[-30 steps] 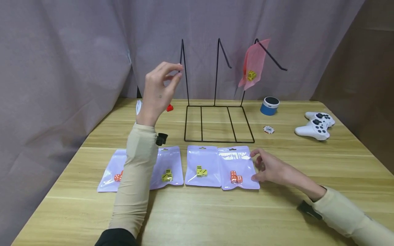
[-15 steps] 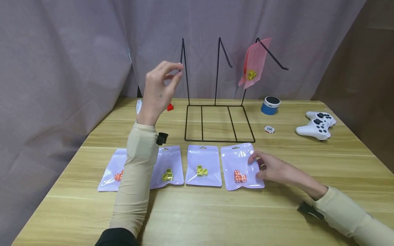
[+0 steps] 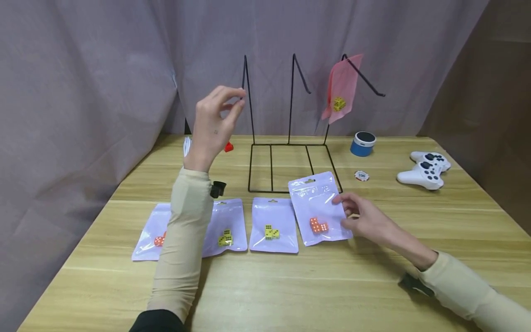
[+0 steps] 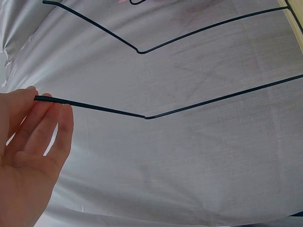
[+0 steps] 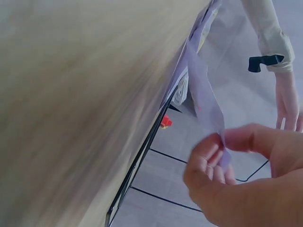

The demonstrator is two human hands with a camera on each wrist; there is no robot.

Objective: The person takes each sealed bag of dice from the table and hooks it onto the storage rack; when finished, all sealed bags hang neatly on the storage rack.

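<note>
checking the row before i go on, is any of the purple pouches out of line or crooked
Yes. The rightmost purple pouch, with orange dice, is tilted and raised off the table, pinched at its edge by the right hand. The other three pouches lie flat in a row.

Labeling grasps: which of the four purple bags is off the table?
The rightmost purple bag with orange dice, pinched by the right hand and tilted up. The other three purple bags lie flat in the row.

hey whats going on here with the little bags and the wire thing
A person is working at a wooden table with a black wire rack. The left hand pinches the tip of the rack's leftmost hook. The right hand pinches a purple pouch of orange dice, lifting it. Three other purple pouches lie flat in a row; a pink pouch hangs on the right hook.
</note>
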